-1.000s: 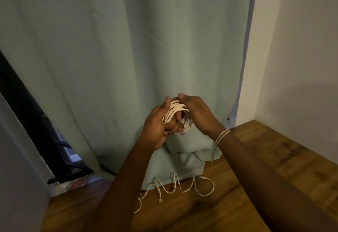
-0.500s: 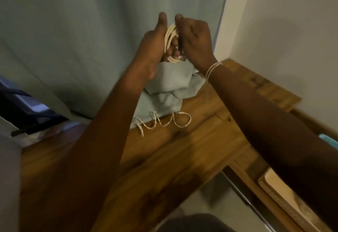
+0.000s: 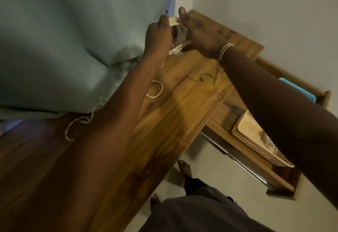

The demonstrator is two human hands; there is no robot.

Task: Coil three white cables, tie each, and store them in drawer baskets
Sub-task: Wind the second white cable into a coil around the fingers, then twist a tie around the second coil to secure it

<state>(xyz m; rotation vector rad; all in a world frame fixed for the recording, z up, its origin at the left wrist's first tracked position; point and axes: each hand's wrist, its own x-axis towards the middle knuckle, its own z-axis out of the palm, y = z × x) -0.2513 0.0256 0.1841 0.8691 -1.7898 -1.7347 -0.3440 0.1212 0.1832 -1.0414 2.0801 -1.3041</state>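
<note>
Both hands hold a coiled white cable (image 3: 180,34) up above the far end of the wooden counter (image 3: 175,107), next to the green curtain (image 3: 73,39). The left hand (image 3: 158,36) has its grip curled round one side of the coil, and the right hand (image 3: 199,34) has its grip curled round the other side with the thumb sticking up. Another loose white cable (image 3: 155,90) lies on the counter below, and an open drawer (image 3: 259,158) on the right holds a tan basket (image 3: 256,140).

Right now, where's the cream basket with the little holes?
In the head view the cream basket sits at lower right, inside the open drawer beneath the wooden tabletop, partly hidden by the right forearm.
</note>
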